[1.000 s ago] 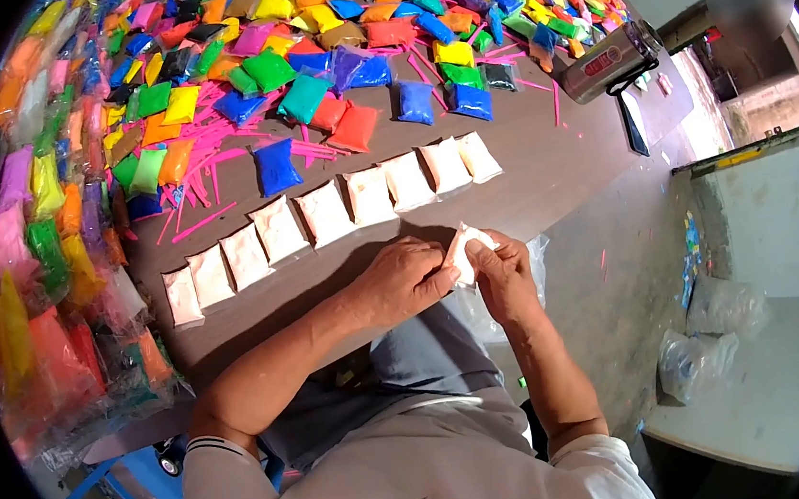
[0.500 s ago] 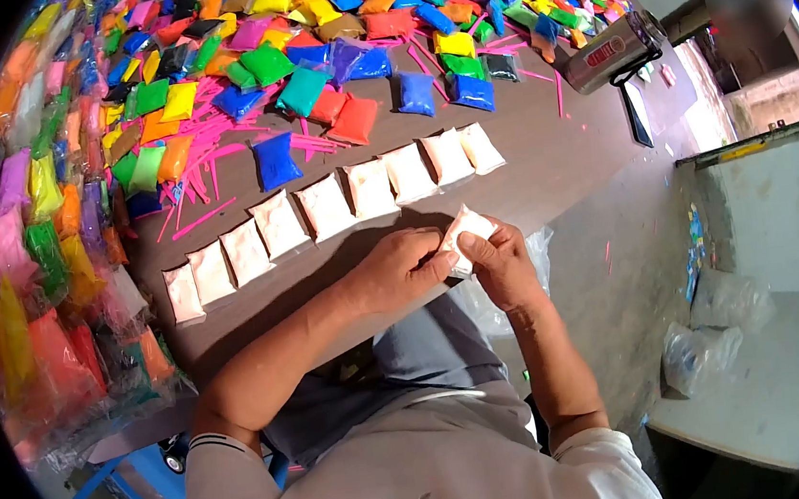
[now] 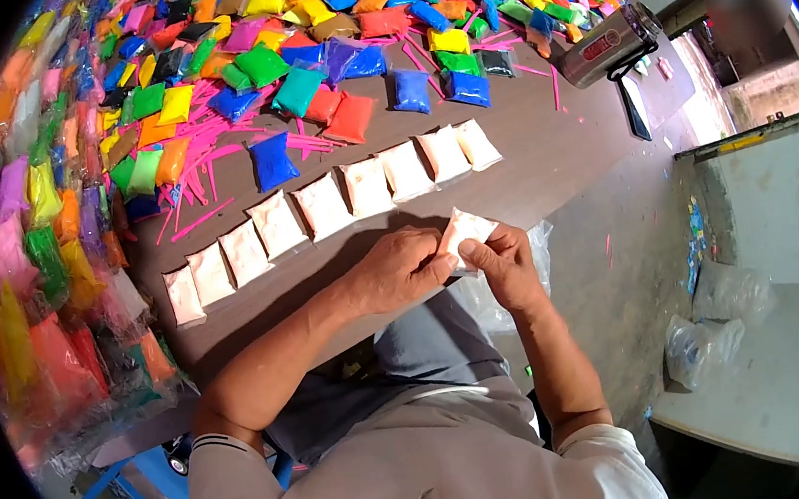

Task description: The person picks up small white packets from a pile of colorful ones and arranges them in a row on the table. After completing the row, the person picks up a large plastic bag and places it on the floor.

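Between my two hands, just above the table's front edge, is a small pale peach packet [image 3: 463,231]. My right hand [image 3: 509,263] is closed on its right side, the thumb lying across its face. My left hand [image 3: 403,266] pinches the packet's lower left edge between thumb and curled fingers. Beyond my hands a slanting row of several similar pale packets [image 3: 323,206] lies on the brown table [image 3: 545,158], some overlapping or touching at their edges. A dark blue packet [image 3: 273,162] sits behind the row.
Many coloured packets [image 3: 298,91] are heaped at the back, with pink plastic sticks [image 3: 217,156] among them. Clear-wrapped bundles of packets [image 3: 54,360] line the left side. A metal flask [image 3: 606,45] and a dark phone-like object [image 3: 634,109] are at the right.
The held packet has tilted slightly, showing more of its broad face, and my right thumb has shifted a little lower on it. Both hands keep hold; the row stays as it was.
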A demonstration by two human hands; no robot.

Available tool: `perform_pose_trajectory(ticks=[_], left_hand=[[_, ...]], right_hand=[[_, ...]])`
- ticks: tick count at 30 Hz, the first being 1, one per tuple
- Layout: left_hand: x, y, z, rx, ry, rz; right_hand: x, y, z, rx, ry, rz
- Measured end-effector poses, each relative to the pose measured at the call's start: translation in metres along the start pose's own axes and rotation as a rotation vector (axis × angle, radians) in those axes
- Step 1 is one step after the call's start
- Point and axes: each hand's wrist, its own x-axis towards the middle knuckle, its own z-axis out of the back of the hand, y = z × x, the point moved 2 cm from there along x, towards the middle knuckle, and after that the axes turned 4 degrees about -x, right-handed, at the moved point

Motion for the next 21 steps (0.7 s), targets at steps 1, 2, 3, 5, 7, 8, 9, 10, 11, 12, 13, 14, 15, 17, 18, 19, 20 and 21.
perform_pose_trajectory(ticks=[1,2,3,5,7,8,9,10,11,12,13,14,15,17,18,19,20,21], left_hand=[[0.0,-0.002,0.001,-0.007,-0.006,0.005],[0.0,-0.003,0.001,-0.014,-0.012,0.01],[0.0,-0.003,0.001,-0.022,-0.017,0.017],[0.001,-0.004,-0.001,0.052,0.0,-0.046],[0.001,-0.005,-0.003,0.093,0.012,-0.072],[0.001,-0.007,-0.002,0.097,0.016,-0.066],[0.002,-0.007,-0.002,0.102,0.019,-0.06],[0.002,-0.005,-0.003,0.11,0.012,-0.06],[0.002,-0.001,-0.004,0.118,0.006,-0.06],[0.001,0.0,-0.005,0.127,0.0,-0.06],[0.001,0.001,-0.005,0.115,-0.02,-0.048],[0.0,0.0,-0.005,0.103,-0.038,-0.037],[0.001,-0.001,-0.005,0.092,-0.057,-0.027],[0.001,-0.006,-0.005,0.11,-0.034,-0.074],[0.001,-0.007,-0.004,0.119,-0.022,-0.097],[0.001,-0.007,-0.006,0.145,-0.024,-0.1],[0.001,-0.005,-0.008,0.171,-0.028,-0.103],[0.0,-0.003,-0.01,0.198,-0.032,-0.106]], right_hand=[[0.0,0.004,-0.003,0.023,-0.008,0.002],[0.0,0.007,-0.006,0.045,-0.015,0.005],[-0.001,0.009,-0.008,0.069,-0.023,0.005],[0.0,0.011,-0.01,0.068,-0.025,-0.015],[0.001,0.007,-0.009,0.077,-0.016,-0.006],[0.002,0.0,-0.006,0.085,-0.006,0.013],[0.004,-0.005,-0.004,0.093,0.005,0.032],[0.004,-0.008,-0.003,0.091,0.007,0.037],[0.004,-0.009,-0.002,0.09,0.009,0.042],[0.005,-0.009,-0.001,0.089,0.011,0.048],[0.006,-0.007,-0.003,0.1,0.005,0.037],[0.006,-0.001,-0.005,0.112,-0.003,0.026],[0.006,0.003,-0.008,0.123,-0.011,0.016],[0.006,0.006,-0.012,0.169,-0.023,-0.022],[0.005,0.007,-0.014,0.192,-0.029,-0.04],[0.005,0.004,-0.011,0.163,-0.011,-0.013],[0.005,0.001,-0.011,0.154,-0.02,0.0],[0.005,-0.001,-0.011,0.145,-0.028,0.014]])
